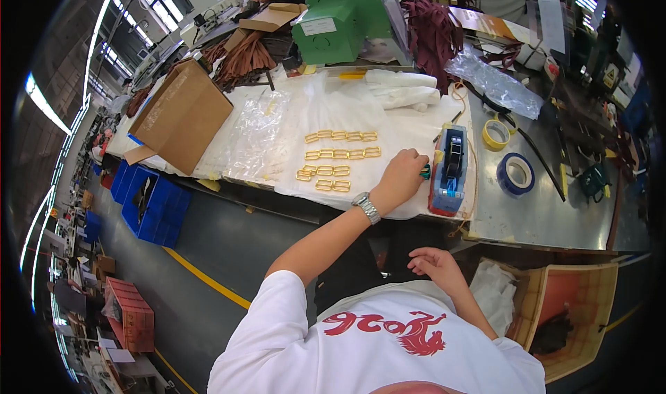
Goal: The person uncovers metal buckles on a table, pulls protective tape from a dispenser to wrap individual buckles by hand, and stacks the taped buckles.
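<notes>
My left hand (403, 177), with a watch on its wrist, is closed on a small green item (425, 171) that is mostly hidden. Just right of it stands a blue tape dispenser (451, 168) with a red base edge. Rows of gold metal buckles (341, 155) lie on the white covering (263, 165) to the left of my hand. My right hand (431, 263) hangs in front of the table edge near my lap, its fingers loosely bent and apart, holding nothing.
Yellow tape (496, 134) and blue tape (515, 174) lie on the metal surface at right. A cardboard box (182, 116) sits at left, with blue bins (149, 203) below. A green machine (340, 26) stands behind, near dark red strips (433, 40).
</notes>
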Demonstrator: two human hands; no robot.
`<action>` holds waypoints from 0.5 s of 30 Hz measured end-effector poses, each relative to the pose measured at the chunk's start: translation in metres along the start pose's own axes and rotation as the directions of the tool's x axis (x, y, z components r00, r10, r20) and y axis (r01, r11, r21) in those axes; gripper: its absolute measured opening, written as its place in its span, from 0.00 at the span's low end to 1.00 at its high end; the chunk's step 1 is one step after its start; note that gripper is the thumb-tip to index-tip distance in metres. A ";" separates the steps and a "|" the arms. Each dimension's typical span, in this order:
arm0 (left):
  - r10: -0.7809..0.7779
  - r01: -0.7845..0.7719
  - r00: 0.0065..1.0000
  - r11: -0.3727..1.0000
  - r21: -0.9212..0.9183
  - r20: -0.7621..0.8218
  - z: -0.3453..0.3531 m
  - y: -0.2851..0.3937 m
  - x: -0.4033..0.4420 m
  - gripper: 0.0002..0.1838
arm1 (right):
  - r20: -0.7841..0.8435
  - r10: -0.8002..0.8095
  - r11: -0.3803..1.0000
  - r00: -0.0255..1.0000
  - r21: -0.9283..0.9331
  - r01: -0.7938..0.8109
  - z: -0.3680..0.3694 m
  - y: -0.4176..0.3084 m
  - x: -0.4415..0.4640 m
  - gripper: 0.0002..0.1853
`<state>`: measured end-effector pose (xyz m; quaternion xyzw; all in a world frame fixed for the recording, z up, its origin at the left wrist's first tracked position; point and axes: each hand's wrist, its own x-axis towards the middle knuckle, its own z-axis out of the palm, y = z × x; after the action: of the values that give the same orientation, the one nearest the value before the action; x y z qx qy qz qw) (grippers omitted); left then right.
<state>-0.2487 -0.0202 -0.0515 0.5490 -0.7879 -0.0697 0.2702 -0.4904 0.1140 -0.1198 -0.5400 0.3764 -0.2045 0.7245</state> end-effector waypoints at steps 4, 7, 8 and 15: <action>0.006 -0.005 1.000 1.000 -0.009 0.030 -0.003 -0.001 0.000 0.24 | 0.001 -0.007 1.000 1.000 -0.006 0.007 -0.001 0.000 0.000 0.14; 0.000 0.001 0.999 1.000 -0.020 0.049 -0.009 0.002 -0.001 0.25 | 0.002 -0.001 1.000 1.000 0.000 0.001 0.000 0.000 0.000 0.14; 0.000 0.001 0.999 1.000 -0.021 0.049 -0.010 0.002 -0.002 0.25 | 0.002 -0.001 1.000 1.000 0.000 0.001 0.000 0.001 0.000 0.14; 0.022 -0.023 1.000 0.998 -0.064 -0.004 -0.017 -0.001 -0.010 0.24 | 0.008 0.003 1.000 1.000 -0.012 -0.003 0.001 -0.001 0.000 0.14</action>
<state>-0.2369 -0.0084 -0.0411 0.5313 -0.7909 -0.0909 0.2897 -0.4899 0.1144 -0.1190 -0.5446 0.3754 -0.1989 0.7231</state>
